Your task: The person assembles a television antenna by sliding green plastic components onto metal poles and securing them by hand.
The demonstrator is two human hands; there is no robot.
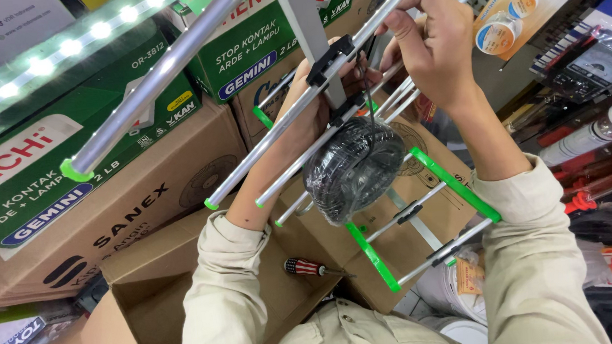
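A crowded shop stockroom is being viewed from above, with stacked cardboard boxes (146, 217) filling the background. An aluminium antenna (332, 131) with green end caps is being held aloft at centre. The right hand (436, 47) is being raised with bent wrist, fingers pinched around one rod. The left hand (319, 100) is being extended upward behind the rods, its grasp hidden and not determinable. One black bagged cable coil (354, 167) is hanging beneath; one striped-handled screwdriver (310, 267) is lying in the open box (138, 317) below.
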